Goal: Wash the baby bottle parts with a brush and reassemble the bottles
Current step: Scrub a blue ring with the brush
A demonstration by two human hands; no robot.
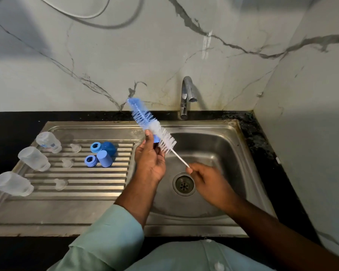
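Observation:
My right hand [204, 178] pinches the white handle of a long blue and white bottle brush [153, 125] over the sink basin [213, 145]. My left hand [150, 161] holds a small blue bottle part [156, 138] against the bristles; most of that part is hidden by my fingers. On the drainboard [47, 208] lie three clear bottles [48, 142] [33, 158] [12, 183] on their sides. Clear teats [75, 148] [67, 163] [60, 184] rest on the ribs. Two blue rings [95, 147] [90, 160] and two blue caps [109, 148] [104, 159] sit together.
A steel tap [186, 94] stands behind the basin, with no water running. The drain [184, 184] is in the basin floor. Black countertop [14, 122] surrounds the sink, and marble walls close the back and right side.

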